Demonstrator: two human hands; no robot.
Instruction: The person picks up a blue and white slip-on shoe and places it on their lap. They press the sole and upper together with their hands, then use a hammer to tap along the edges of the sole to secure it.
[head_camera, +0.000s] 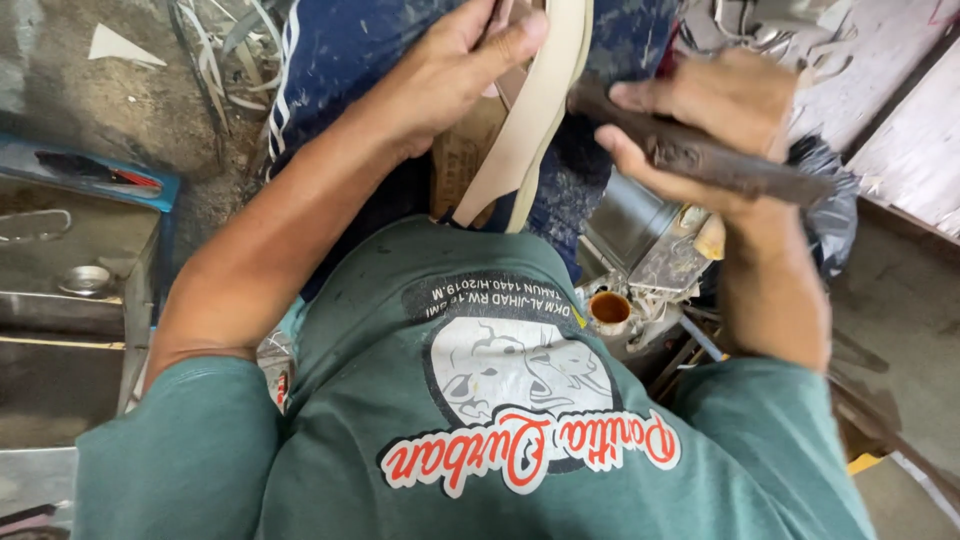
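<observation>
The left hand (440, 75) lies palm down over a pale cream, smooth, curved strip of sole material (530, 115), its thumb stretched along the strip's upper edge and its fingers running out of the top of the picture, so how tightly they close cannot be told. The strip is flat and band-like, matte, with a gentle bow. Its long axis runs from the lower left, near the edge of the green shirt (470, 430), up and slightly right to the top of the frame, where it leaves the view. Behind it sits a brown, cardboard-like flat piece (462, 155), rough and dull, touching the strip's left side. Both rest on the person's lap, on dark blue, paint-flecked trousers (340, 50).

The right hand (715, 120) is wrapped firmly around a dark brown, rough, worn tool handle (700, 155). This handle is thick and roughly cylindrical, with a pitted, crusted surface. It lies nearly level, tilted down to the right, with its left end meeting the strip's right edge.

Below the right forearm stands 1 small round open pot with orange-brown contents (609, 310), its rim smeared. Beside it are creased shiny metal sheets (640, 240). At the far left is a grey metal box (70, 260).
</observation>
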